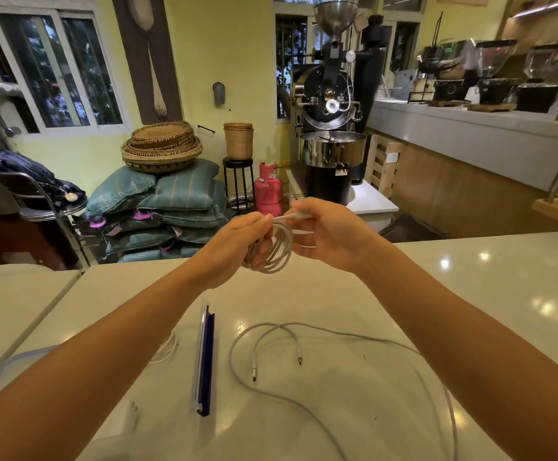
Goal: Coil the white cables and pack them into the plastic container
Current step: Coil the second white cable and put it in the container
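White coiled cable gripped by left hand and right hand; container contents hidden.

Both forearms were bare up to the frame edge, no sleeves in view. Left hand and right hand: no gloves, rings, watch or wristband seen.

Your bench is a pale stone-look top, smooth and glossy enough to throw back the ceiling lights. The white cable coil you're holding looks like matt rubbery plastic, same as the loose cable lying flat, which has shiny metal plugs. The blue strip looks like hard glossy plastic. Behind you've got rough woven baskets and cloth sacks.
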Available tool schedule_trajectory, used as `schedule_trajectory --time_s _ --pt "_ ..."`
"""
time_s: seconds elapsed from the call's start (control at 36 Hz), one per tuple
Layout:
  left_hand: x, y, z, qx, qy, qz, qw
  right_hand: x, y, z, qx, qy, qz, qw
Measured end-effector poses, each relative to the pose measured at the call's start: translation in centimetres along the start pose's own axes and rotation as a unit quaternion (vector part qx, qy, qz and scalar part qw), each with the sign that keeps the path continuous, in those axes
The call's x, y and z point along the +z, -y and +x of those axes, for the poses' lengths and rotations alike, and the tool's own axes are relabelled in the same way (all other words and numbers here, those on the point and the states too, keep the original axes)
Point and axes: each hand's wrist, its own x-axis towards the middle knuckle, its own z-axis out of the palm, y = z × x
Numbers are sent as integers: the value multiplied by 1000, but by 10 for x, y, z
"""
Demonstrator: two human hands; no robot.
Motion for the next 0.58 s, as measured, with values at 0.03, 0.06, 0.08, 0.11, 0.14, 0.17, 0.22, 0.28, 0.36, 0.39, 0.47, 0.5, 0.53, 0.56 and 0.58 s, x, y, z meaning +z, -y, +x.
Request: schedule_trajectory --time_s 0.03,0.06,0.08,0.11,0.14,0.17,0.22,0.28,0.36,0.39,0.47,0.5,0.53,0.56,0.58 --pt "0 0 0 -4 4 -28 1000 -1 0 -1 0 8 3 1000" --pt "1 0 1 -8 7 -59 998 -3 0 -2 0 19 7 1000" --pt "1 0 1 -11 8 -92 996 -5 0 -3 0 33 10 999" --pt "1 0 2 -14 8 -123 992 -6 0 -4 -1 48 11 999" --pt "1 0 2 -17 11 -150 988 -7 -1 -5 -2 63 7 998" --pt "2 0 3 -19 14 -174 984 -8 -1 -6 -4 75 -2 997" --pt "4 0 5 -24 17 -214 976 -9 -3 -8 -11 83 -27 996" --pt "6 0 7 -30 20 -244 969 -8 -6 -9 -21 74 -44 996" --pt "10 1 8 -35 14 -260 965 -7 -10 -8 -53 51 -52 996" --pt "12 2 8 -38 8 -257 966 -6 -12 -8 -67 40 -59 995" --pt "15 2 7 -53 -19 -254 966 -5 -17 -6 -114 -2 -95 989" --pt "16 2 7 -56 -28 -254 965 -5 -18 -6 -126 -13 -105 986" --pt "17 2 7 -60 -37 -248 966 -4 -21 -5 -138 -23 -116 983" --pt "18 1 6 -65 -47 -239 968 -3 -23 -4 -151 -33 -131 979" --pt "19 1 6 -70 -58 -229 969 -3 -25 -3 -163 -44 -145 975"
